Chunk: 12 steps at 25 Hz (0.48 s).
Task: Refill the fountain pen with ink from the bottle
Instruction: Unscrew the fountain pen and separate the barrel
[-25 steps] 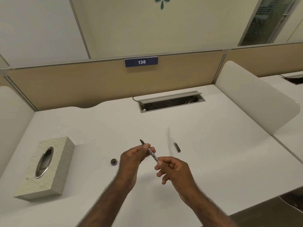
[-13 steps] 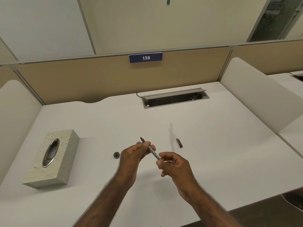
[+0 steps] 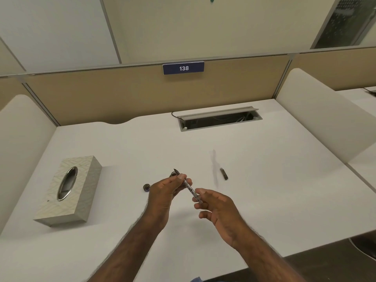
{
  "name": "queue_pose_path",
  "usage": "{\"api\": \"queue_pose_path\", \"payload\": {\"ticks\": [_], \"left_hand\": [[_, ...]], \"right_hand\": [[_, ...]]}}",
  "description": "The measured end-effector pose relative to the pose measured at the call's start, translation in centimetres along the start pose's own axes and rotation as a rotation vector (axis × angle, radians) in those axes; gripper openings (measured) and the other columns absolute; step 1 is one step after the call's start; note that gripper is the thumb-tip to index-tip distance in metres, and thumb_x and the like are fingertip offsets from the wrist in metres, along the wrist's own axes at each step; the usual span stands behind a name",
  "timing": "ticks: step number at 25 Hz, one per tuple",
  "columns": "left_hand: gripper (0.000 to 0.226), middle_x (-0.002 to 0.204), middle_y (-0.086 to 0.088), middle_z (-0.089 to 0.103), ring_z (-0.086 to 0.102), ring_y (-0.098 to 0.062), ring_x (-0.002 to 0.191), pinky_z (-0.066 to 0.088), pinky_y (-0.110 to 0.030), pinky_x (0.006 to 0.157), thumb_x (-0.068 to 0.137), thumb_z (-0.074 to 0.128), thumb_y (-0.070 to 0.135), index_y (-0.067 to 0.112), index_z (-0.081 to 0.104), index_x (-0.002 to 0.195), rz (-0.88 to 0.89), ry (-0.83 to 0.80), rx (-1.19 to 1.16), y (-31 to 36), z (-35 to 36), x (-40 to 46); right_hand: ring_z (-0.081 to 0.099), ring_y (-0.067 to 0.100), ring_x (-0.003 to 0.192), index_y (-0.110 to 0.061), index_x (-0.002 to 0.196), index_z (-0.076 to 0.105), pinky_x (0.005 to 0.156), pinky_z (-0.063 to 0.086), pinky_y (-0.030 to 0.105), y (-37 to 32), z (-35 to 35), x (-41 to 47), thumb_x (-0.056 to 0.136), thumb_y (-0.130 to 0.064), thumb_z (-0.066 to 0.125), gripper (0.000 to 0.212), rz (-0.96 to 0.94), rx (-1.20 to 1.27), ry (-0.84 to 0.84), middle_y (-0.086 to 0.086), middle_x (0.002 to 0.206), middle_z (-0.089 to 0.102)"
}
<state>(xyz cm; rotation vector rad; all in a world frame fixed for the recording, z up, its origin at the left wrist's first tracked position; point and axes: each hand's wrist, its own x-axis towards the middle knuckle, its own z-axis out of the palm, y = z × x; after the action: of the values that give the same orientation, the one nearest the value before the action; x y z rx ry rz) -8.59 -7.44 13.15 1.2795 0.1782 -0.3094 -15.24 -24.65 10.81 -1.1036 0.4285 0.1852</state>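
Both hands hold a thin fountain pen (image 3: 190,188) above the white desk (image 3: 264,180), its dark nib pointing up and away to the left. My left hand (image 3: 164,192) pinches the pen near the nib end. My right hand (image 3: 217,206) grips the rear end with thumb and forefinger. A small dark round object (image 3: 146,187), possibly the bottle's cap, lies on the desk left of my left hand. Another dark object (image 3: 173,175) peeks out behind my left fingers, mostly hidden. A short dark pen part (image 3: 223,173) lies on the desk to the right.
A pale tissue box (image 3: 69,190) with a metal oval opening stands at the left. An open cable tray (image 3: 219,119) sits at the back of the desk. White side dividers (image 3: 317,110) and a tan back panel enclose the desk.
The camera view shifted slightly. Both hands stay on the pen in nearly the same pose; my right hand's fingers have shifted a little at the pen's rear end.
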Motion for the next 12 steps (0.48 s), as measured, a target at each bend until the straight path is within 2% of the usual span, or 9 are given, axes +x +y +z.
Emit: {"api": "queue_pose_path", "payload": {"ticks": [6, 9, 12], "left_hand": [[0.019, 0.104, -0.022, 0.082, 0.078, -0.034, 0.109, 0.049, -0.048, 0.116, 0.099, 0.069, 0.013, 0.0, 0.082, 0.102, -0.001, 0.002, 0.002, -0.16, -0.29, -0.01], [0.02, 0.105, -0.023, 0.082, 0.078, -0.033, 0.109, 0.049, -0.048, 0.116, 0.099, 0.069, 0.014, -0.002, 0.082, 0.103, 0.003, 0.006, 0.0, -0.12, -0.31, 0.07], [0.019, 0.105, -0.022, 0.082, 0.078, -0.033, 0.109, 0.049, -0.048, 0.116, 0.099, 0.07, 0.014, 0.0, 0.082, 0.102, 0.004, 0.005, 0.004, -0.1, -0.28, 0.14]], "right_hand": [[0.069, 0.022, 0.081, -0.009, 0.114, 0.082, 0.068, 0.055, 0.034, 0.19, 0.21, -0.15, 0.091, -0.011, 0.082, 0.023, -0.018, -0.041, 0.003, 0.011, 0.097, 0.075], [0.071, 0.024, 0.084, -0.006, 0.117, 0.08, 0.068, 0.056, 0.035, 0.21, 0.04, 0.06, 0.1, -0.021, 0.073, 0.024, 0.041, 0.01, -0.017, 0.014, 0.1, 0.079], [0.071, 0.023, 0.081, -0.005, 0.116, 0.079, 0.067, 0.056, 0.033, 0.42, -0.05, 0.06, 0.1, -0.014, 0.072, 0.02, 0.035, -0.003, -0.023, 0.017, 0.1, 0.078]]}}
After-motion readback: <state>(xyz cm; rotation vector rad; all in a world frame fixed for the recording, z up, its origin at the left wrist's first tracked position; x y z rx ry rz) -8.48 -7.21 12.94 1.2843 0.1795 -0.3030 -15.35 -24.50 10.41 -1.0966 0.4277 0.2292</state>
